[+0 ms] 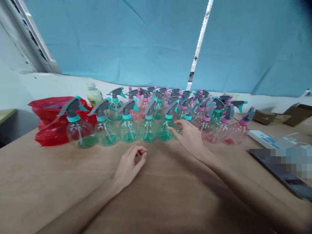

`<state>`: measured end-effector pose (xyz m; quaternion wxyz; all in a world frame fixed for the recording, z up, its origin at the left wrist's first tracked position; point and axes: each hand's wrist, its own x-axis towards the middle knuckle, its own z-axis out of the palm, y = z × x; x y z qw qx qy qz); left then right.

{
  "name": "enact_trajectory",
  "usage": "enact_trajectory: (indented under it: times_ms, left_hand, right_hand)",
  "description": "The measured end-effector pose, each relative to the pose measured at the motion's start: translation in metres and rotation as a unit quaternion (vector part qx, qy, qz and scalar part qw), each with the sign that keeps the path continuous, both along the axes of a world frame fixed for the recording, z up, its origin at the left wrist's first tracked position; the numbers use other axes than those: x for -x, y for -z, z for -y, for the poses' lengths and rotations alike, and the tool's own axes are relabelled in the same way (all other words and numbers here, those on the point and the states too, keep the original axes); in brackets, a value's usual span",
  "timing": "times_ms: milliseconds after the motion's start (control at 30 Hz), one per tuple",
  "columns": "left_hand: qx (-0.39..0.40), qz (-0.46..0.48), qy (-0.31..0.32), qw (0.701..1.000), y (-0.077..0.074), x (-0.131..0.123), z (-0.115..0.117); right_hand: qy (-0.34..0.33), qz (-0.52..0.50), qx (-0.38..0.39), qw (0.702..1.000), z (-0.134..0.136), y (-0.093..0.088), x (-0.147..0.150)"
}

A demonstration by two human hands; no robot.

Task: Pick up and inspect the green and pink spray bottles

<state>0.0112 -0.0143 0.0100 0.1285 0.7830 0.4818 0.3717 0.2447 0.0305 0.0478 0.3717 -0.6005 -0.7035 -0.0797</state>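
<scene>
- A green spray bottle (188, 117), right of the frame's centre, is partly covered by the right hand (188, 138); it is set upright, long axis vertical, just beyond the fingers.
- The right thumb and forefinger are spread apart around part of its body; whether it is gripped cannot be told.
- The left hand (130, 164), lower centre, is placed farther off; its fingers are loosely curled towards the thumb, a gap is left, and nothing is held.
- The bottle is hemmed in: a second green bottle (166, 130) is overlapped by the right thumb at left, pink bottles (235, 133) are lined up at right, and more are crowded behind.
- A red bag (50, 130) is seen at the left; a power strip (262, 139) and a phone (280, 174) are laid at the right, well apart from the fingers.
</scene>
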Motion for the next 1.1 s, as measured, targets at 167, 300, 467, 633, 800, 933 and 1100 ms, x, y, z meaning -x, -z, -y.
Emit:
enact_trajectory:
  times_ms: [167, 300, 467, 633, 800, 933, 1100]
  left_hand:
    - [0.001, 0.004, -0.010, 1.000, -0.001, 0.000, 0.000]
    - [0.003, 0.000, -0.016, 1.000, -0.003, 0.001, 0.001]
    - [0.018, 0.008, -0.021, 1.000, -0.004, -0.001, -0.001]
    - [0.040, 0.028, -0.007, 0.999, -0.007, -0.014, -0.006]
    - [0.054, 0.066, 0.019, 0.996, -0.010, -0.036, -0.015]
    - [0.046, 0.102, 0.035, 0.993, -0.016, -0.056, -0.024]
    - [0.068, 0.137, 0.096, 0.984, -0.038, -0.078, -0.026]
  right_hand:
    - [0.019, -0.006, 0.033, 0.999, -0.016, 0.002, 0.006]
    - [0.046, -0.018, 0.069, 0.996, -0.030, -0.002, 0.020]
    - [0.066, -0.002, 0.126, 0.990, -0.036, -0.006, 0.020]
    - [0.060, 0.028, 0.120, 0.991, -0.025, -0.004, 0.016]
    - [0.051, 0.071, 0.106, 0.991, 0.002, 0.000, 0.010]
    - [0.031, 0.106, 0.074, 0.991, 0.030, 0.004, 0.005]
    - [-0.008, 0.116, 0.014, 0.993, 0.061, 0.011, 0.001]
